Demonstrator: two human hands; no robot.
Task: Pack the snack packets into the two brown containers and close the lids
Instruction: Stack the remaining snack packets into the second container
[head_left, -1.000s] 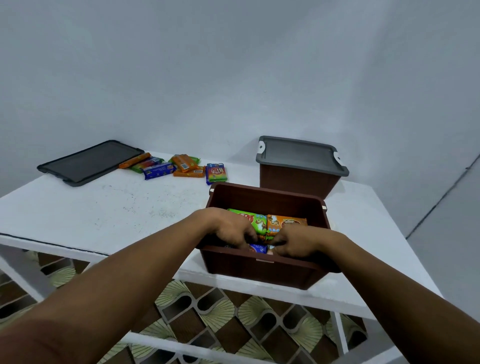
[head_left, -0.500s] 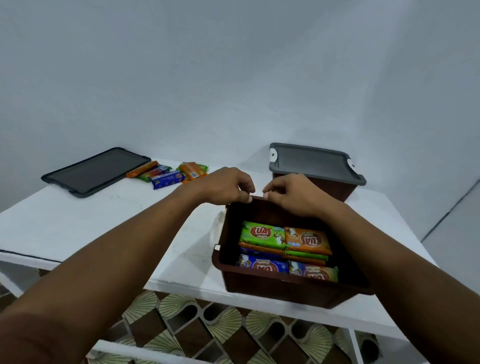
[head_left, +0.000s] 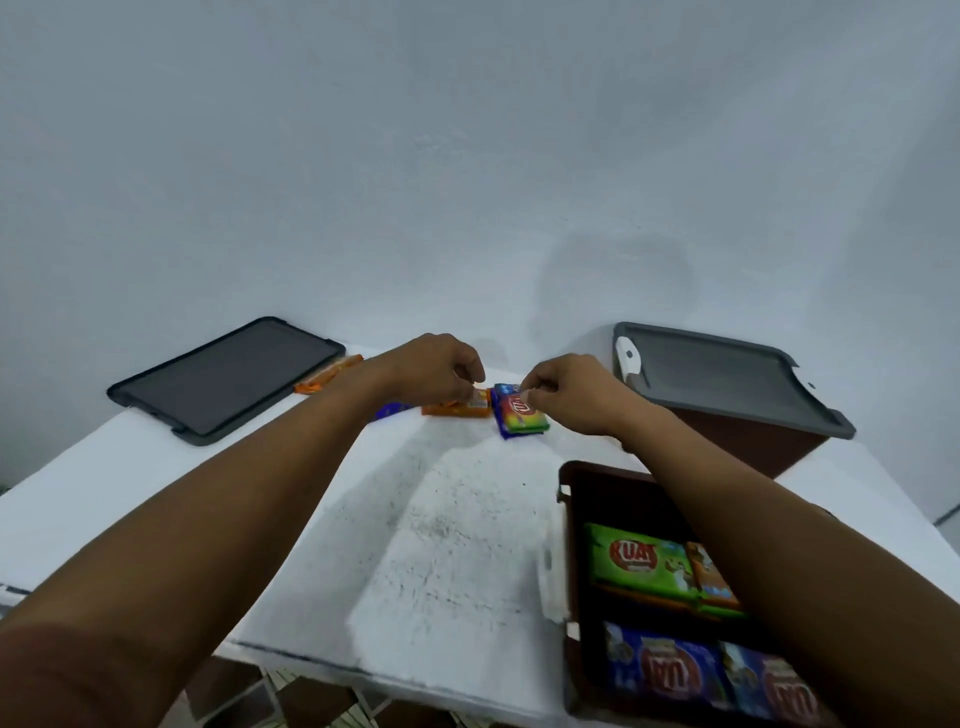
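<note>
My left hand (head_left: 434, 371) reaches to the far side of the white table (head_left: 452, 525), its curled fingers pinching the top of an orange snack packet (head_left: 454, 410). Beside it, my right hand (head_left: 569, 395) pinches the far end of a small stack of blue, red and green packets (head_left: 519, 418). Part of a blue packet (head_left: 389, 410) shows behind my left forearm, and an orange one (head_left: 327, 376) lies further left. The open brown container (head_left: 565, 525) at the near right holds green, orange and blue packets. A second brown container (head_left: 737, 441) behind it is shut under a grey lid (head_left: 722, 382).
A loose dark grey lid (head_left: 228, 379) lies flat at the table's far left corner. A white wall stands right behind the table. The table's front edge runs along the bottom, with patterned floor tiles below it.
Both hands left the open container's far rim and moved forward and left to the loose packets. The view shifted left, putting the open container at the lower right.
</note>
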